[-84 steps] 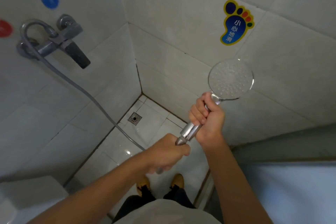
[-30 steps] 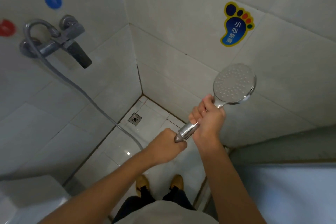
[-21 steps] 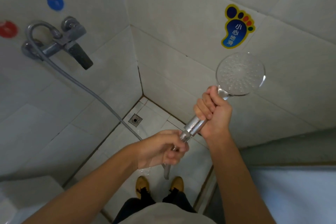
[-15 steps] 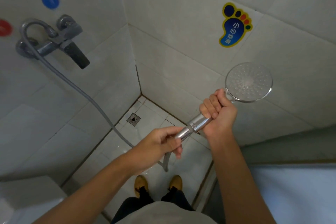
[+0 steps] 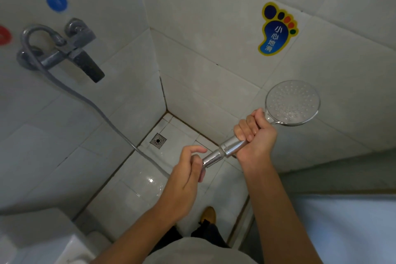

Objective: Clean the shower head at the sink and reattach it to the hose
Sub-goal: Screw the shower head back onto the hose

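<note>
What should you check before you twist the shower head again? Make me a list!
1. Right hand has a firm grip on the shower head handle: ok, fist wrapped around it.
2. Left hand is on the hose nut at the handle's bottom end: ok, fingers pinch there.
3. Nut lined up straight with the handle: cannot tell, fingers hide the joint.
4. Hose hangs free, no kinks: ok where visible, it runs smoothly down from the tap.
5. Tap turned off: ok, no water is coming from the shower head.
6. Floor safe to stand on: not ok, it looks wet and shiny.
</note>
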Tool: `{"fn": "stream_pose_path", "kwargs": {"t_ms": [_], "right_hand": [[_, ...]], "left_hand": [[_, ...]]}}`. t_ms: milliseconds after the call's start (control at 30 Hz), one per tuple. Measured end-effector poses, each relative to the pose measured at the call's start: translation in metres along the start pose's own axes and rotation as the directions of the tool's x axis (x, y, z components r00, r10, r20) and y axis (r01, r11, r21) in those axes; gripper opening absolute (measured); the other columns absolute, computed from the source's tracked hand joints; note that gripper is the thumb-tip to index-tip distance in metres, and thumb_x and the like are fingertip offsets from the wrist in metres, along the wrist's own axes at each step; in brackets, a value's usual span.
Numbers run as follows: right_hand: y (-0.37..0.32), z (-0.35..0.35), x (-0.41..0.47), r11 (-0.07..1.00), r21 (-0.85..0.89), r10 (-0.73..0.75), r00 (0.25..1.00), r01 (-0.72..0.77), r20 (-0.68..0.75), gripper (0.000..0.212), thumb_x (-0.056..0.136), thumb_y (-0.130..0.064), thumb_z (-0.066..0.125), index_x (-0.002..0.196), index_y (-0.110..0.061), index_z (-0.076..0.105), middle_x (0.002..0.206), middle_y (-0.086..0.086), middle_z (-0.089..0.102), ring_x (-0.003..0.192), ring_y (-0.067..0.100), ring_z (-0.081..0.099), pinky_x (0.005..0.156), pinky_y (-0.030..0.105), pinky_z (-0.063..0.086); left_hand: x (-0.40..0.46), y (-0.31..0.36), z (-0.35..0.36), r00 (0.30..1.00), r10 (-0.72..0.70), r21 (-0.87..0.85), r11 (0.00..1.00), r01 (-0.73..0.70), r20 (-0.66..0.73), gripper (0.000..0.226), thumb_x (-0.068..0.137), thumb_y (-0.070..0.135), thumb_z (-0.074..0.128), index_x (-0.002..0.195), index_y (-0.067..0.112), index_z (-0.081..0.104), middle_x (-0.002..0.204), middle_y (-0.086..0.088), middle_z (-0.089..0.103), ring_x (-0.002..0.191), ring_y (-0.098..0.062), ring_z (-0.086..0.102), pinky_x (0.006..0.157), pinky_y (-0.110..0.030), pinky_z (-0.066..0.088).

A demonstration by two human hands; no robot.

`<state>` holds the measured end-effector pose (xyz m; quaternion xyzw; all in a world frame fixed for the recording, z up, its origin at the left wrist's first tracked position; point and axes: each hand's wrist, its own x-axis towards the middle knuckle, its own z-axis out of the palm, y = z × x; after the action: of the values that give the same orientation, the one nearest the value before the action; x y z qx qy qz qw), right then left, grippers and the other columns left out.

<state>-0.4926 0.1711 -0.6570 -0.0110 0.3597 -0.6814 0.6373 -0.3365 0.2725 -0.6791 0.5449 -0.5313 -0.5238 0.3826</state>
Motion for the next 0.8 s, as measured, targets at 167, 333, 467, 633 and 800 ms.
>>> {"fn": "stream_pose_path", "kwargs": {"t_ms": [167, 333, 467, 633, 800], "right_hand": [[0.002, 0.009, 0.0, 1.0, -0.005, -0.01, 1.0, 0.01, 0.004, 0.042, 0.103, -0.022, 0.045, 0.062, -0.017, 0.042, 0.043, -0.007, 0.024, 0.031, 0.005, 0.019, 0.031, 0.019, 0.022], [0.002, 0.009, -0.001, 1.0, -0.019, -0.014, 1.0, 0.014, -0.004, 0.042, 0.103, -0.022, 0.045, 0.061, -0.017, 0.04, 0.044, -0.007, 0.024, 0.032, 0.006, 0.019, 0.032, 0.02, 0.022], [0.0, 0.005, -0.001, 1.0, -0.023, -0.02, 0.999, 0.019, -0.044, 0.041, 0.102, -0.022, 0.046, 0.062, -0.018, 0.041, 0.044, -0.007, 0.024, 0.033, 0.006, 0.02, 0.032, 0.02, 0.024], [0.0, 0.003, -0.002, 0.999, -0.007, -0.033, 0.995, 0.033, -0.097, 0.04, 0.102, -0.021, 0.046, 0.063, -0.017, 0.042, 0.045, -0.007, 0.025, 0.033, 0.006, 0.021, 0.033, 0.02, 0.026], [0.002, 0.002, -0.002, 1.0, -0.008, -0.021, 0.995, 0.02, -0.101, 0.038, 0.102, -0.021, 0.047, 0.064, -0.017, 0.043, 0.045, -0.007, 0.024, 0.033, 0.006, 0.021, 0.033, 0.02, 0.025]], "left_hand": [[0.005, 0.013, 0.005, 0.999, 0.018, 0.032, 0.999, -0.017, -0.033, 0.029, 0.098, 0.045, 0.034, 0.11, 0.026, 0.052, 0.061, 0.009, 0.047, 0.052, -0.007, 0.041, 0.046, -0.031, 0.036], [0.006, 0.014, 0.008, 0.999, -0.023, 0.066, 0.997, 0.025, -0.029, 0.041, 0.094, 0.048, 0.035, 0.098, 0.021, 0.065, 0.056, 0.013, 0.046, 0.049, -0.004, 0.037, 0.046, -0.021, 0.031], [0.007, 0.012, 0.007, 1.0, -0.02, 0.11, 0.994, 0.02, -0.003, 0.027, 0.094, 0.043, 0.044, 0.101, 0.023, 0.062, 0.06, 0.015, 0.051, 0.051, -0.002, 0.042, 0.047, -0.023, 0.038], [0.008, 0.01, 0.007, 0.995, 0.081, 0.263, 0.963, -0.062, -0.062, 0.03, 0.092, 0.044, 0.048, 0.103, 0.021, 0.063, 0.063, 0.014, 0.05, 0.056, -0.003, 0.049, 0.049, -0.013, 0.036], [0.007, 0.006, 0.009, 0.996, 0.074, 0.31, 0.949, -0.054, -0.05, 0.041, 0.094, 0.052, 0.032, 0.09, 0.022, 0.061, 0.058, 0.009, 0.046, 0.05, -0.005, 0.045, 0.045, -0.016, 0.033]]}}
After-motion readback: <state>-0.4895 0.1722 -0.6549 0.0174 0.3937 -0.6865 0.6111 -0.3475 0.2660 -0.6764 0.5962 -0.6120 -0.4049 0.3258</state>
